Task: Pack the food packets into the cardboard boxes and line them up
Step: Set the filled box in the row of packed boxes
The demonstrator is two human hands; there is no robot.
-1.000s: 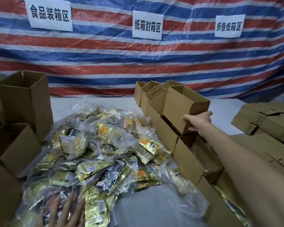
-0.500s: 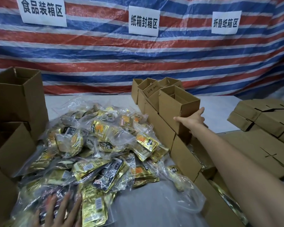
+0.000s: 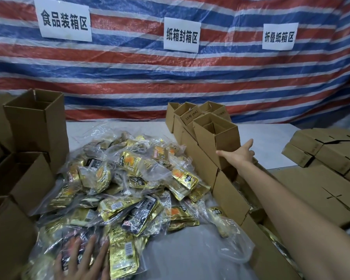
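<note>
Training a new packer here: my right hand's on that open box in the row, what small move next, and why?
Probably lift the right hand off the open box: it looks seated in the row, while the left hand rests on the food packets.

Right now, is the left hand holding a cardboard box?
No, the left hand lies flat with fingers spread on the food packets; only the right hand touches a cardboard box.
</note>
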